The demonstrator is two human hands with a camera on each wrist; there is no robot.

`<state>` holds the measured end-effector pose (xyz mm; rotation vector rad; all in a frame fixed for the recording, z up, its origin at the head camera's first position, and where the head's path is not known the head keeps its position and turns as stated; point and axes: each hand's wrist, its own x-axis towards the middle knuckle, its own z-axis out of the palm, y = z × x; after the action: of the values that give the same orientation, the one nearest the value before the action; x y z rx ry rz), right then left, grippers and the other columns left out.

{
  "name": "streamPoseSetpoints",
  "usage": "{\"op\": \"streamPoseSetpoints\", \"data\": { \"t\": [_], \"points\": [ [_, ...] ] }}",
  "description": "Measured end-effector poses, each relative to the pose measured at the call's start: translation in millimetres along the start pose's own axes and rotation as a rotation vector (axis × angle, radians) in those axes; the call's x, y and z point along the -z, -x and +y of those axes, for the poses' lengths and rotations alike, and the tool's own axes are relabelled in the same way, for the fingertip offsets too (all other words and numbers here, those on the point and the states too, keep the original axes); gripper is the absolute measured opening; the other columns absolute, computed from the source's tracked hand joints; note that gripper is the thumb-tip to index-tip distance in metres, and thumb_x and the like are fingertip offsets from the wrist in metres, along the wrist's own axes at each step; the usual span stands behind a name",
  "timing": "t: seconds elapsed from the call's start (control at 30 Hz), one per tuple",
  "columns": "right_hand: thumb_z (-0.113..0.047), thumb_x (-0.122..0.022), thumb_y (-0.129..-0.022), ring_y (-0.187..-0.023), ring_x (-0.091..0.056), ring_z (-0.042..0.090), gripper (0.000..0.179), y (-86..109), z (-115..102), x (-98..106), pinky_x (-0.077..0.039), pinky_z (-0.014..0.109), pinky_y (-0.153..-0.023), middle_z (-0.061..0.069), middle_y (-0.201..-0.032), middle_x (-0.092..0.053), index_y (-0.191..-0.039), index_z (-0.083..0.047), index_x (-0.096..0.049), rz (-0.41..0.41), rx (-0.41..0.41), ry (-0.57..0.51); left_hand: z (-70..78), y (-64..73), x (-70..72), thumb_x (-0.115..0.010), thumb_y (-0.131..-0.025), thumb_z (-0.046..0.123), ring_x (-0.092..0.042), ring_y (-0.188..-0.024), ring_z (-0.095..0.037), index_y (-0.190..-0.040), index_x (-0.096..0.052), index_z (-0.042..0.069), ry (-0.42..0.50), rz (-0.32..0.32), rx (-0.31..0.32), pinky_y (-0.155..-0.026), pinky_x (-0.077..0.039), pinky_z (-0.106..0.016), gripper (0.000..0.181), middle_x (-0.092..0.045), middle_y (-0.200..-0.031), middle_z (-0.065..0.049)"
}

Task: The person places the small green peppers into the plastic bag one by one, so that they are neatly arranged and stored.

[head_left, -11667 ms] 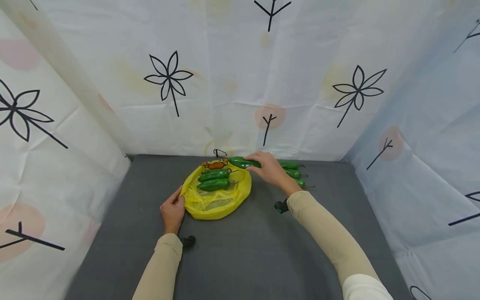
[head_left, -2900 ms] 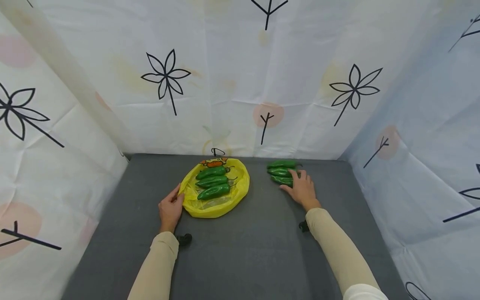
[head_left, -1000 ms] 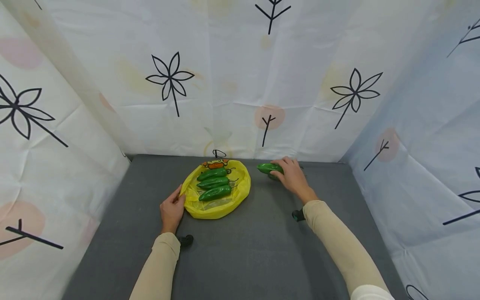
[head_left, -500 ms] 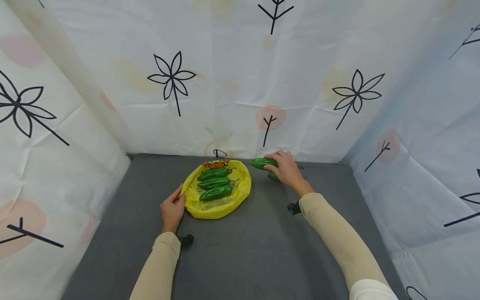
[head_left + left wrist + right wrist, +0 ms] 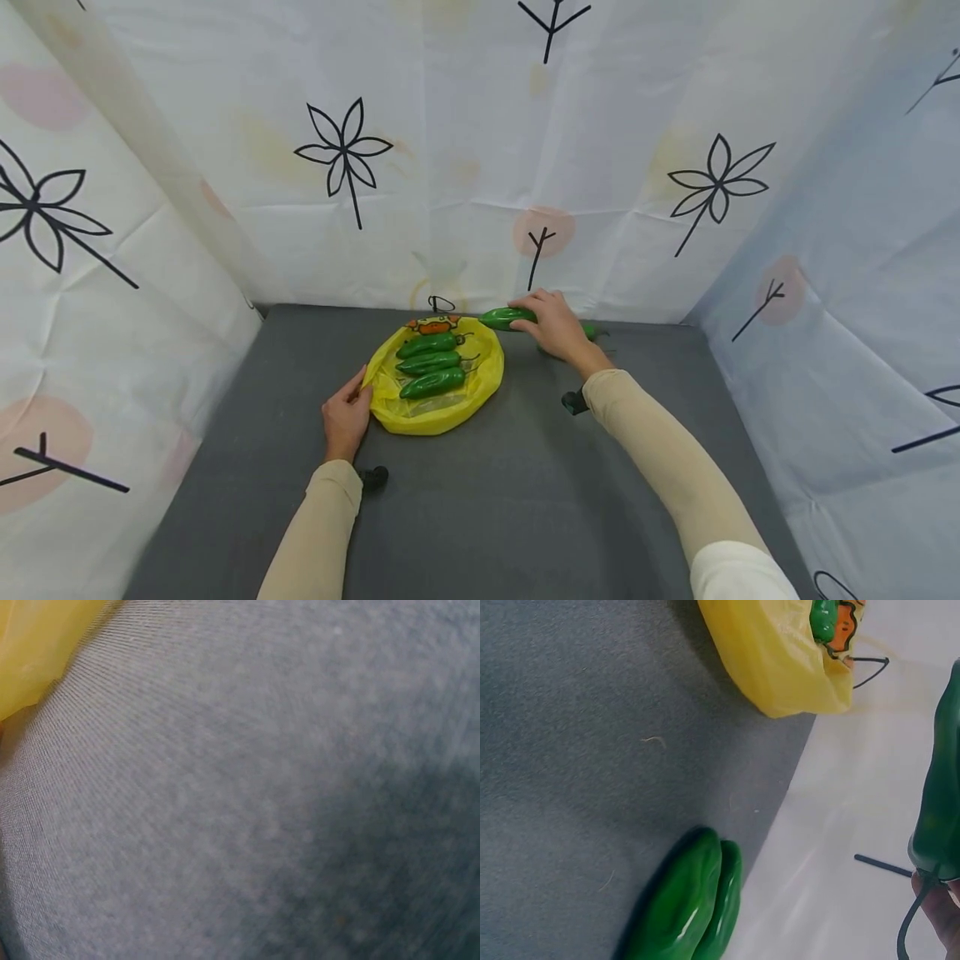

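Observation:
My right hand grips a long green chili pepper whose tip is at the far right rim of the yellow plastic bag. In the right wrist view this pepper is raised, its stem end by the fingers. The bag lies spread in a round, open-mouthed shape. Inside it are three green peppers, side by side. At the bag's left rim, my left hand pinches the plastic. Two more peppers lie together on the table in the right wrist view, largely hidden behind my right hand in the head view.
A dark grey cloth covers the table. White printed curtains enclose its back and sides. The left wrist view shows mostly grey cloth with a corner of yellow plastic. Each wrist wears a small dark camera.
A third pepper has come into the bag since the oldest frame. My right hand has since picked another from the right-hand group and carried it left to the bag. My left hand stays.

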<state>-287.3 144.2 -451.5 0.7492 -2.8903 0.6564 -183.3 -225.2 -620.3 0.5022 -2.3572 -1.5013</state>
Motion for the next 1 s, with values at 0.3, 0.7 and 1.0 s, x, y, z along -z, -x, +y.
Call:
{"op": "streamPoseSetpoints", "data": {
  "t": [0.3, 0.7, 1.0],
  "points": [
    [-0.034, -0.064, -0.100, -0.112, -0.053, 0.032, 0.040, -12.9, -12.2, -4.5, -0.045, 0.047, -0.097, 0.008, -0.127, -0.064, -0.137, -0.019, -0.067, -0.050, 0.018, 0.018, -1.5, -2.7, -0.7, -0.067, -0.099, 0.033, -0.071, -0.106, -0.021, -0.138, -0.066, 0.030, 0.000, 0.024, -0.050, -0.078, -0.043, -0.004, 0.040, -0.074, -0.126, -0.004],
    [-0.030, -0.063, -0.101, -0.116, -0.055, 0.032, 0.038, -28.5, -29.6, -13.3, -0.045, 0.048, -0.100, 0.009, -0.130, -0.065, -0.137, -0.018, -0.067, -0.122, 0.046, 0.052, 0.2, 0.5, 0.9, -0.067, -0.099, 0.033, -0.071, -0.111, -0.019, -0.140, -0.064, 0.030, 0.026, 0.010, -0.052, -0.078, -0.040, 0.002, 0.041, -0.072, -0.130, -0.005],
    [-0.026, -0.064, -0.101, -0.117, -0.057, 0.030, 0.036, -40.6, -35.9, -26.4, -0.045, 0.047, -0.102, 0.007, -0.132, -0.067, -0.136, -0.020, -0.068, -0.144, 0.046, 0.052, 2.2, -0.1, 1.7, -0.068, -0.099, 0.030, -0.057, -0.085, 0.018, -0.139, -0.065, 0.028, 0.039, 0.023, -0.061, -0.074, -0.041, 0.000, 0.040, -0.075, -0.125, -0.006]
  ]
}}
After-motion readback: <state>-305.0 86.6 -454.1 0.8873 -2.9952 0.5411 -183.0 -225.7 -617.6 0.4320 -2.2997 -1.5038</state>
